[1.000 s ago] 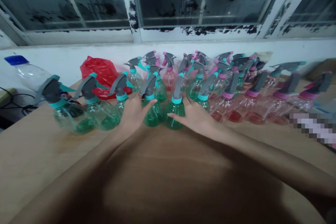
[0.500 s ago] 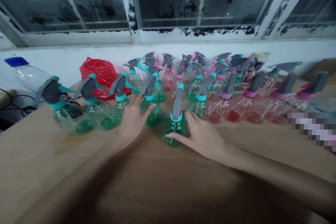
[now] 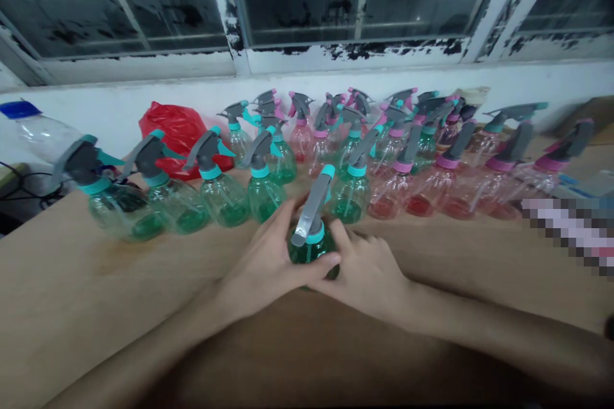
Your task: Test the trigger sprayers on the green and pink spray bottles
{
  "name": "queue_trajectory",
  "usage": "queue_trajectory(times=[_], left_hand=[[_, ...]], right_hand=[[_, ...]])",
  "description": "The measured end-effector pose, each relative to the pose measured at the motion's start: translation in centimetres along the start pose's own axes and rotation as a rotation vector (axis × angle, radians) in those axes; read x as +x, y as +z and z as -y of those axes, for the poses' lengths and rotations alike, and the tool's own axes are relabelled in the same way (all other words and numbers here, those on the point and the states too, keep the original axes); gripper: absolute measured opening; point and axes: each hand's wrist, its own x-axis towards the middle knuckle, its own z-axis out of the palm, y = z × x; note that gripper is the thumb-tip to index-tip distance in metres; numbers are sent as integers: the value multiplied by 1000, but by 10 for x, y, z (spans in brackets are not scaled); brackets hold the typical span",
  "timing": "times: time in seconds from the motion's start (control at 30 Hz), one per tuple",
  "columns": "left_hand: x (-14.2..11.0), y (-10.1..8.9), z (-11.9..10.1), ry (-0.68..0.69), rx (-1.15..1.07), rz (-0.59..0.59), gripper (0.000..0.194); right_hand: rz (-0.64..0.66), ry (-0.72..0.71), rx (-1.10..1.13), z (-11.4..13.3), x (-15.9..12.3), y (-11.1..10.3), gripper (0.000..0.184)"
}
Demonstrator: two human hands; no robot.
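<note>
A green spray bottle [image 3: 314, 236] with a grey trigger head and teal collar stands in front of the row, close to me. My left hand [image 3: 268, 262] is closed round its left side, the thumb across its front. From the right, my right hand [image 3: 369, 268] grips the same bottle, its thumb partly under the left one. The bottle's lower body is mostly hidden by both hands. Just behind stand another green spray bottle [image 3: 266, 195] on the left and one more green bottle [image 3: 350, 198] on the right.
Green spray bottles [image 3: 177, 204] line the left, pink ones [image 3: 434, 188] the right, with several more behind along the wall. A red plastic bag [image 3: 175, 134] and a clear bottle with a blue cap [image 3: 43, 134] lie back left. A brown box [image 3: 592, 118] is back right.
The right hand has drawn one green spray bottle out of the row towards me. My left hand has left the bottle beside it and joined the right on the drawn one.
</note>
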Motion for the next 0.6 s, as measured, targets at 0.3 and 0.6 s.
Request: queue_trajectory(times=[0.3,0.6], left_hand=[[37,35,-15,179,-308,28,41],[50,48,-18,120,-195,-52,26]], right_hand=[[-224,-142,7,-21,-17,3,88],[51,-379,173,-100,-26,9,76]])
